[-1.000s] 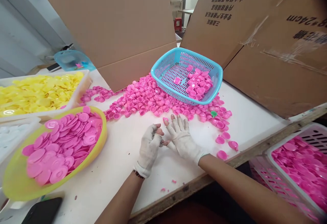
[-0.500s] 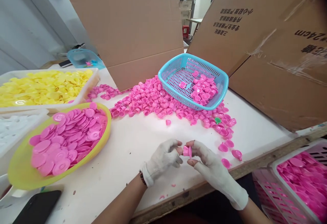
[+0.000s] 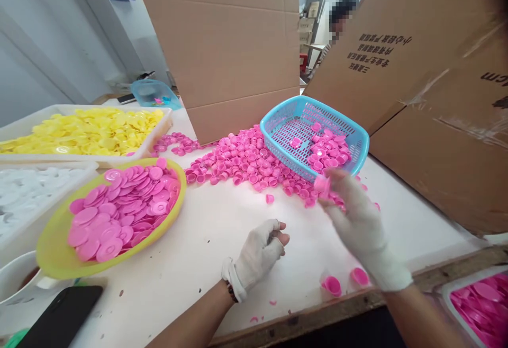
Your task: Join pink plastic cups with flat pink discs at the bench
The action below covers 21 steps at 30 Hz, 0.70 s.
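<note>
My right hand (image 3: pixel 359 223), in a white fingerless glove, is raised at the front right rim of the blue basket (image 3: pixel 273 152). Its fingertips are shut on a small pink toy cup (image 3: pixel 322 185), blurred by motion. My left hand (image 3: pixel 260 255), gloved the same way, hovers low over the white table with its fingers curled in; nothing shows between them. Similar pink cups lie inside the basket, and a heap of pink cups (image 3: pixel 242 160) spreads around its left and front. Two loose cups, one of them a pink cup (image 3: pixel 332 285), rest near the table edge below my right hand.
At left are a yellow bowl (image 3: pixel 51 252) of pink discs, a tray (image 3: pixel 137 152) of yellow pieces and a tray of white pieces. A black phone (image 3: pixel 63 316) lies by a white mug (image 3: pixel 11 284). Cardboard (image 3: pixel 230 46) stands behind. Someone's head shows beyond it.
My right hand has moved up and away from my left, carrying the pink cup to the basket rim. My left hand no longer touches that cup. The view has shifted slightly.
</note>
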Available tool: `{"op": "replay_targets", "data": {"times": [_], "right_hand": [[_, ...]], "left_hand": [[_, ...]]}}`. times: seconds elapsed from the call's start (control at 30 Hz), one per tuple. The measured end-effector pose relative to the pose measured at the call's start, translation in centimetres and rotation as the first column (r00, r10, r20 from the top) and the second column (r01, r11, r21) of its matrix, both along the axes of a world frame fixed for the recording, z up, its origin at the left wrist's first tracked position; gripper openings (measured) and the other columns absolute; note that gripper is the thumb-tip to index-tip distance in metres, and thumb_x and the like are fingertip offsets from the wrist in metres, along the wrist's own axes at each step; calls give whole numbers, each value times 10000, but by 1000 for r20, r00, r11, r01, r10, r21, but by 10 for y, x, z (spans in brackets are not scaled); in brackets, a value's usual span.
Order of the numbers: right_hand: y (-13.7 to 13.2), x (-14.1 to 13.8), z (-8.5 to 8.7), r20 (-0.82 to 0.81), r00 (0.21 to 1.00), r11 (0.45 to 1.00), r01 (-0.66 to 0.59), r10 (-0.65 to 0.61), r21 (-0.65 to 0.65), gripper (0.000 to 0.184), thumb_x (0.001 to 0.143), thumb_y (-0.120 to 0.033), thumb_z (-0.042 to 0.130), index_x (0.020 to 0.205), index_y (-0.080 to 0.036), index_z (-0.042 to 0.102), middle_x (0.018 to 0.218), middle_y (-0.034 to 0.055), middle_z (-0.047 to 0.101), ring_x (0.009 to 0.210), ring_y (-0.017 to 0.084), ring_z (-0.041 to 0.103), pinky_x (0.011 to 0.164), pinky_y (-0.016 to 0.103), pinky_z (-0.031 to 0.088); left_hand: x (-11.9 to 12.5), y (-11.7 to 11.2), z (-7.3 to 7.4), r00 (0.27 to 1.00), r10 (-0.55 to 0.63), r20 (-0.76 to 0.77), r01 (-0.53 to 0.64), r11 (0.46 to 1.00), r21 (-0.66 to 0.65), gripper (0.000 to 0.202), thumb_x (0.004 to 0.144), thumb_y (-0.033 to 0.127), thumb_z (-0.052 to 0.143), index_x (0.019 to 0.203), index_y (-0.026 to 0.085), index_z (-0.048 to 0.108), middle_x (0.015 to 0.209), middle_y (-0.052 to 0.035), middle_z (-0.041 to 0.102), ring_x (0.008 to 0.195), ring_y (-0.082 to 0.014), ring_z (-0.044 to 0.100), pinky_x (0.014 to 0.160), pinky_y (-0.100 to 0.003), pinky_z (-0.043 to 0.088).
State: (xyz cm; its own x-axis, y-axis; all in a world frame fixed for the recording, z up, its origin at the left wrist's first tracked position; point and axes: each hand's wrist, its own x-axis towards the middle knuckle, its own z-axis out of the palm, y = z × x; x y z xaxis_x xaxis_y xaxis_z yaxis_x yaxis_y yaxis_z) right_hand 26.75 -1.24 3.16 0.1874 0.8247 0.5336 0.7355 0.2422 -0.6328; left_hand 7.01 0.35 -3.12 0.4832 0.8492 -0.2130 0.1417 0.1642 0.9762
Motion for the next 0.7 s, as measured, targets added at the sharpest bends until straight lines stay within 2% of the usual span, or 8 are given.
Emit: {"op": "replay_targets", "data": {"times": [0.1, 0.17, 0.23, 0.3, 0.4, 0.5, 0.6, 0.7], "right_hand": [[23, 14, 36, -13, 986, 948, 164, -167, 273, 690, 800, -282, 620, 1408, -237, 296, 1372, 110, 426, 1227, 279, 452, 1020, 466, 384], [27, 20, 37, 1, 992, 963, 125, -129, 240, 548, 830, -268, 575, 1345, -233, 389, 1253, 101, 525, 1114, 250, 539, 954, 423, 444], [25, 24, 17, 99, 995, 998, 10, -16, 58, 319, 860, -225, 502, 1178, -216, 532, 1069, 81, 610, 978, 220, 594, 883, 377, 477], [25, 28, -16, 227, 969, 985, -59, 96, -164, 229, 855, -173, 451, 1033, -201, 593, 979, 76, 614, 928, 212, 594, 838, 348, 479], [28, 29, -63, 370, 925, 930, 55, 90, -364, 260, 822, -140, 457, 1041, -172, 594, 1038, 105, 574, 935, 230, 576, 794, 345, 470], [32, 26, -83, 440, 895, 899, 136, 68, -416, 273, 812, -125, 475, 1062, -154, 580, 1054, 117, 561, 939, 231, 567, 794, 331, 451], [27, 18, -83, 451, 886, 892, 110, 112, -438, 232, 828, -111, 446, 1005, -175, 581, 988, 92, 571, 886, 202, 568, 748, 292, 440], [13, 11, -83, 417, 894, 885, 53, 164, -463, 250, 830, -89, 408, 992, -183, 574, 960, 79, 566, 843, 189, 566, 706, 280, 435]], "left_hand": [[-7, 8, -10, 983, 93, -158, -51, 967, 249, 229, 811, 306, 543, 981, 161, 597, 809, -35, 621, 668, -143, 581, 675, -282, 459], [-13, 14, -16, 965, 160, -207, -75, 927, 368, 201, 818, 275, 535, 979, 169, 595, 848, -41, 627, 675, -144, 572, 689, -285, 454], [-16, 22, -20, 949, 219, -225, -85, 868, 489, 218, 823, 224, 520, 1027, 176, 579, 930, -54, 617, 693, -143, 567, 709, -290, 458], [-14, 34, -22, 937, 266, -225, -72, 781, 621, 285, 829, 166, 491, 1106, 193, 552, 1048, -67, 586, 770, -150, 569, 764, -298, 461], [0, 56, -20, 916, 295, -273, -7, 691, 723, 410, 815, 117, 483, 1213, 217, 500, 1193, -81, 515, 959, -179, 547, 854, -314, 451], [18, 73, -19, 882, 233, -409, 113, 739, 664, 317, 785, 99, 502, 1078, 189, 585, 1064, -79, 564, 941, -198, 548, 844, -329, 454], [29, 74, -22, 882, 178, -436, 144, 779, 610, 215, 770, 76, 500, 919, 166, 627, 896, -60, 607, 831, -179, 569, 808, -311, 462], [26, 64, -26, 898, 162, -410, 120, 805, 581, 242, 745, 58, 517, 937, 152, 630, 899, -55, 632, 806, -157, 584, 793, -280, 470]]}}
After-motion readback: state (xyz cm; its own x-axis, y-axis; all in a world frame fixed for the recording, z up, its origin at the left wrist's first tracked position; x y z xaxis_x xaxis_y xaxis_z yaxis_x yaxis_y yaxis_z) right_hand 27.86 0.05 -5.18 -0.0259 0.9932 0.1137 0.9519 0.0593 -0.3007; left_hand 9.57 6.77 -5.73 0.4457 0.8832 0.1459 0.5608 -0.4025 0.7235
